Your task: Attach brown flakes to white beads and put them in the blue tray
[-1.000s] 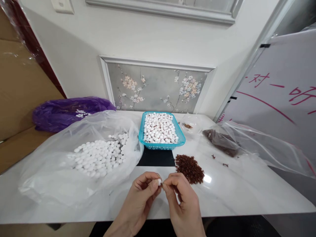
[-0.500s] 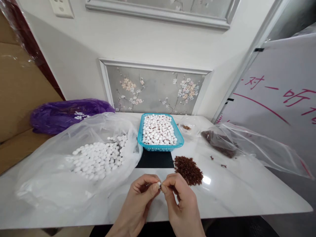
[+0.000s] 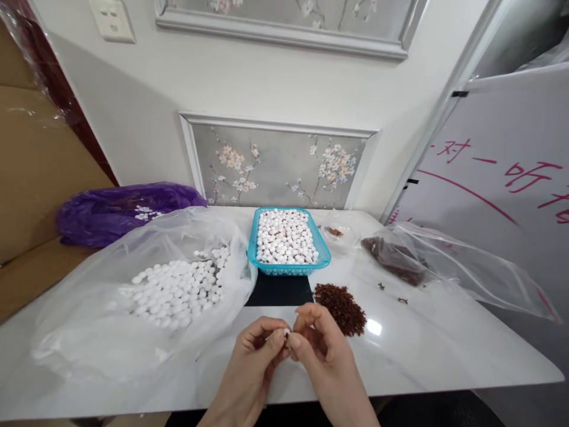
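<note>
My left hand [image 3: 253,359] is closed, pinching a small white bead [image 3: 287,332] between thumb and forefinger. A dark brown bit shows on the bead's near side. My right hand [image 3: 331,362] meets it from the right, its thumb tip against the bead and its forefinger raised and bent; its other fingers are partly hidden. Just beyond the right hand lies a heap of small reddish-brown pieces [image 3: 340,308]. A blue plastic basket [image 3: 253,252] full of white beads with brown showing among them stands farther back. Loose white beads [image 3: 178,290] lie in a clear plastic bag [image 3: 89,332] on the left.
A purple bag [image 3: 89,216] with some white beads sits at the back left, beside cardboard [image 3: 40,166]. On the right are a clear bag of brown pieces [image 3: 395,258], two stray pieces and a whiteboard [image 3: 498,130]. A black patch [image 3: 278,290] lies before the basket.
My right forefinger has lifted away from the bead, while the thumb stays at it. The brown bit on the bead now shows more plainly. My view has tilted up slightly.
</note>
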### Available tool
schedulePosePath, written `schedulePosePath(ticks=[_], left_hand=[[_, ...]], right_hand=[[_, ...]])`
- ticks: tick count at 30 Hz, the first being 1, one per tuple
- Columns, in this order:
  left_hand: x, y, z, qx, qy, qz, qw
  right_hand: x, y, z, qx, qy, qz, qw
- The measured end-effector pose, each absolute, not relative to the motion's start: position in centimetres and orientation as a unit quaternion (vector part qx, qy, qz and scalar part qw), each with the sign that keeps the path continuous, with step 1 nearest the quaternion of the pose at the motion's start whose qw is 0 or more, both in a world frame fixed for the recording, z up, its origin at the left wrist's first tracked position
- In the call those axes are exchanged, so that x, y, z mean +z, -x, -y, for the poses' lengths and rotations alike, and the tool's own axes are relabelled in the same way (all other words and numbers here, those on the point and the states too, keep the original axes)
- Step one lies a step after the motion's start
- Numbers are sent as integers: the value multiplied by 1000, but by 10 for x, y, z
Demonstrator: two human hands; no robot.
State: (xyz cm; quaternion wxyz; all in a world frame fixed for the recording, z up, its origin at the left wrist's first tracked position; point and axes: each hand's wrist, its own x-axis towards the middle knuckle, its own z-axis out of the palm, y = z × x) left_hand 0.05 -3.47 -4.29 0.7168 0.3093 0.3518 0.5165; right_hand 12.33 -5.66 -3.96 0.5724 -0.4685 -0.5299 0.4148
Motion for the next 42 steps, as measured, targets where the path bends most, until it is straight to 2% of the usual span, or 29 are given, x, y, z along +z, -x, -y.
schedulePosePath(ticks=[2, 5, 9, 18, 26, 30, 34, 37, 42], left_hand=[[-42, 0, 35, 505, -286, -355, 733], [-41, 2, 35, 499, -277, -360, 738], [-40, 2, 35, 503, -327, -357, 716], [-45, 2, 36, 501, -391, -375, 675], [-44, 0, 39, 518, -391, -370, 664], [-41, -1, 38, 512, -381, -368, 676], [-40, -3, 36, 503, -377, -394, 671], [-40, -3, 37, 507, -374, -399, 666], [-34, -3, 41, 505, -366, -399, 672]], right_hand=[[-40, -129, 57, 429, 458, 513, 586], [-43, -142, 61, 387, 493, 532, 569], [-49, -157, 69, 347, 540, 532, 552], [-54, -166, 75, 335, 580, 473, 572], [-57, -174, 74, 288, 604, 490, 559], [-59, -181, 63, 131, 620, 585, 506], [-59, -179, 42, -50, 626, 688, 364], [-61, -173, 29, -82, 636, 703, 308], [-67, -167, 22, -82, 640, 702, 302]])
